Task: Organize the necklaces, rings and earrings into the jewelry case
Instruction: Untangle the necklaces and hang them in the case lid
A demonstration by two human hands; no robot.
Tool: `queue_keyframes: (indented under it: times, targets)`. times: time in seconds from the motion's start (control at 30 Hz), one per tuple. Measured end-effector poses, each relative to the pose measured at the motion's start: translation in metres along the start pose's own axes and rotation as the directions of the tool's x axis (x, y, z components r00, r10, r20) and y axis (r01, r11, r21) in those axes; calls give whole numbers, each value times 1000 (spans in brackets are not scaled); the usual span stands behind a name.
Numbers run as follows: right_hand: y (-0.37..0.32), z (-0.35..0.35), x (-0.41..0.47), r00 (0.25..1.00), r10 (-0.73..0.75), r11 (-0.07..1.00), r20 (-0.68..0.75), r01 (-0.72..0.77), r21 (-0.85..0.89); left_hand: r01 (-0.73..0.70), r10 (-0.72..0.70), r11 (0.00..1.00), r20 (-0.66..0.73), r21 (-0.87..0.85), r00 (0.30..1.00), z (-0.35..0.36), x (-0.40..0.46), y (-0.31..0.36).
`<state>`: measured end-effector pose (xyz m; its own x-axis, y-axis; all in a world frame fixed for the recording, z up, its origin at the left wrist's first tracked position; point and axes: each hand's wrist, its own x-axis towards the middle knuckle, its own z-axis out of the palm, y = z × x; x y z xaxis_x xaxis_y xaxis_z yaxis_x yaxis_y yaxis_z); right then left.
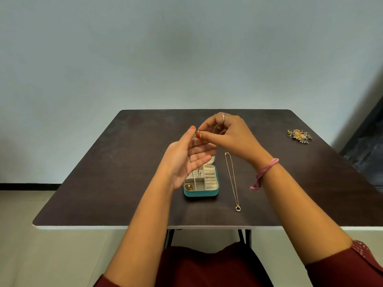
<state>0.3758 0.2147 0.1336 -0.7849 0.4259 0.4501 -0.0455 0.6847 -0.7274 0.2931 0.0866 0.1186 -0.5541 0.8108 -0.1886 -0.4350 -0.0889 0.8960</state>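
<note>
A small teal jewelry case (pixel 201 192) lies open at the table's middle, with cream compartments and ring rolls. A gold piece sits in its front left compartment and a silver piece in a compartment further back. Above the case, my left hand (pixel 187 158) is raised palm up, and my right hand (pixel 226 134) pinches a tiny item (pixel 198 131) at my left fingertips. It is too small to identify. A thin gold necklace (pixel 232 179) with a ring pendant lies stretched out to the right of the case. A pile of colourful earrings (pixel 299 136) rests at the far right.
The dark brown table (pixel 124 172) has a white front edge and stands against a pale wall. A dark object leans at the right edge of view. A pink band circles my right wrist.
</note>
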Motion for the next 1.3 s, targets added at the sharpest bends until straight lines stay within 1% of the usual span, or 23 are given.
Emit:
queue_keyframes:
  times: [0.07, 0.17, 0.2, 0.27, 0.33, 0.37, 0.43, 0.5, 0.53, 0.6, 0.67, 0.7, 0.77, 0.87, 0.97, 1.03, 1.1, 1.2, 1.3]
  targets:
    - [1, -1, -5, 1000, -20, 1000, 23, 20, -6, -15, 15, 998, -12, -53, 1000, 2, 0, 6]
    - [5, -6, -10, 996, -17, 1000, 93, 16, 5, -34, 33, 998, -13, -55, 999, 3, 0, 11]
    - [6, -8, -13, 992, -8, 999, 123, 2, 52, -41, 41, 999, -6, -36, 999, 3, -1, 12]
    - [9, -15, -17, 988, 54, 965, 148, -90, 247, -57, 57, 998, 15, 7, 998, 2, -2, 14]
    - [10, -19, -21, 957, 239, 847, 163, -288, 446, -80, 78, 996, 47, 40, 996, 2, -5, 17]
    - [11, -20, -22, 920, 338, 771, 200, -393, 501, -96, 92, 994, 67, 55, 994, 3, -6, 18]
    - [13, -16, -23, 826, 456, 647, 331, -563, 514, -123, 112, 988, 111, 89, 987, 4, -9, 21]
    - [12, -7, -24, 743, 479, 544, 468, -670, 506, -135, 113, 982, 156, 134, 981, 6, -12, 23]
    - [11, -3, -24, 716, 477, 488, 511, -698, 523, -137, 109, 978, 173, 156, 979, 7, -13, 24]
    - [8, 4, -21, 693, 470, 375, 546, -717, 587, -139, 99, 970, 196, 198, 976, 10, -16, 24]
    - [6, 3, -15, 695, 473, 299, 541, -705, 644, -138, 85, 958, 211, 251, 974, 10, -19, 21]
    - [4, 2, -11, 704, 481, 284, 523, -689, 666, -136, 77, 950, 213, 281, 974, 9, -21, 18]
    - [4, -3, -2, 728, 507, 289, 461, -648, 705, -124, 56, 938, 209, 325, 976, 4, -25, 13]
    - [3, -14, 9, 759, 517, 288, 396, -590, 754, -93, 30, 936, 188, 339, 982, -3, -29, 3]
    - [0, -24, 15, 773, 505, 313, 383, -578, 754, -83, 46, 952, 130, 294, 990, -8, -33, -7]
    - [-1, -28, 17, 780, 503, 352, 372, -578, 736, -104, 84, 959, 84, 263, 993, -10, -35, -13]
    - [-1, -30, 19, 779, 511, 369, 363, -580, 726, -132, 128, 961, 34, 244, 991, -12, -35, -17]
    - [1, -32, 22, 777, 520, 349, 354, -572, 743, -154, 157, 963, 4, 221, 988, -12, -37, -21]
    - [4, -37, 24, 777, 527, 318, 344, -556, 768, -142, 145, 965, 2, 222, 989, -14, -38, -25]
